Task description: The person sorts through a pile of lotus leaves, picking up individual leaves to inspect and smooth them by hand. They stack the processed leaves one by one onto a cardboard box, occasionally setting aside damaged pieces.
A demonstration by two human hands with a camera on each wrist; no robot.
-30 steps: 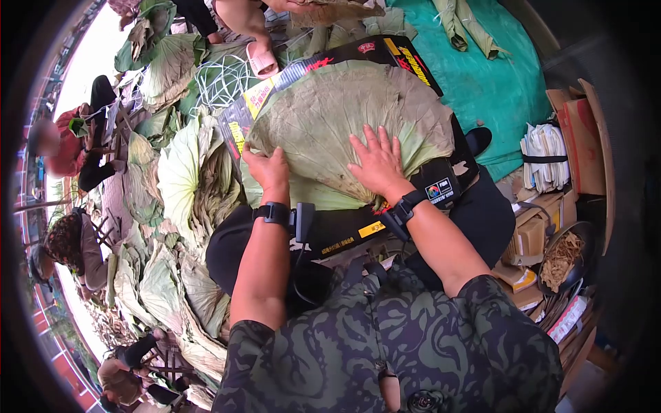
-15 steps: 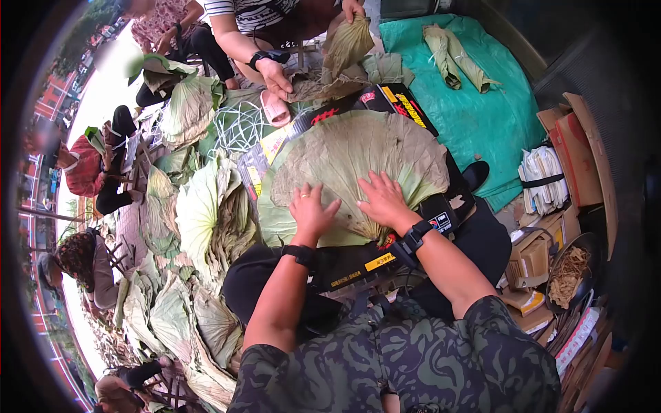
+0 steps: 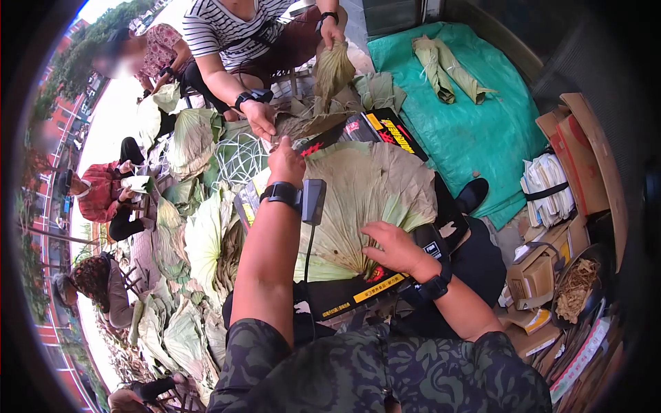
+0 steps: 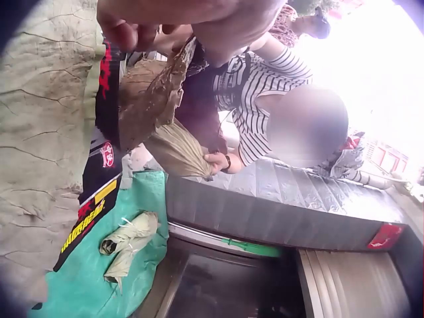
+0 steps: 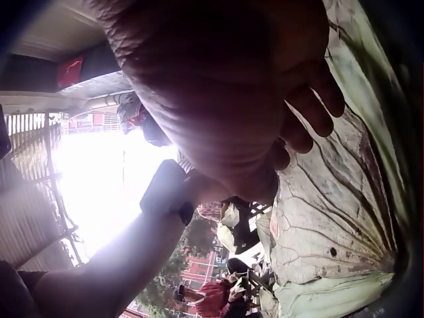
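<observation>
Left hand (grip indeterminable) is hovering beside the leaf; right hand, relaxed, is overlying it, risking tears if dragged.

The left hand, laid flat on the spread leaf half a second earlier, had been lifted and taken to that leaf's far left edge, close to a dry brown leaf; whether this was gripped could not be told. The right hand had been turned, its splayed fingers drawn together and pointed leftward across the spread leaf. Beyond the spread leaf, more of a striped shirt had been brought into view.
</observation>
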